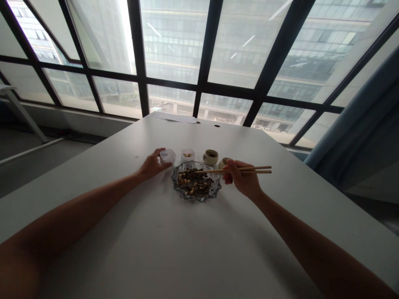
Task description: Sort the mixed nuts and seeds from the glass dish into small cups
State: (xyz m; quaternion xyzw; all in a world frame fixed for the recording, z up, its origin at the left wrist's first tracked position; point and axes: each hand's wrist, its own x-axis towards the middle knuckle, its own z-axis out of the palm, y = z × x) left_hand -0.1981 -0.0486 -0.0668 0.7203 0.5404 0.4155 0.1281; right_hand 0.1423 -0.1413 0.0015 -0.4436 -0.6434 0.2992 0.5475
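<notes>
My left hand [155, 163] is wrapped around the side of a small translucent plastic cup [168, 156] standing on the table. In my right hand [241, 177] is a pair of wooden chopsticks [249, 170], their tips pointing left over a scalloped glass bowl [197, 200]. That bowl holds dark seeds and paler nuts [195, 182]. Behind it stands a second translucent cup [188, 154] with a few pale nuts inside. To its right is a small beige ceramic cup [210, 157] with dark marks. Another beige cup [223, 162] is partly hidden by my right hand.
The white table [193, 249] reaches to large black-framed windows [202, 50]. White paper [174, 118] lies at its far edge, near a dark round hole [217, 126]. A blue curtain [358, 124] hangs at the right. A white metal frame [26, 114] stands at the left.
</notes>
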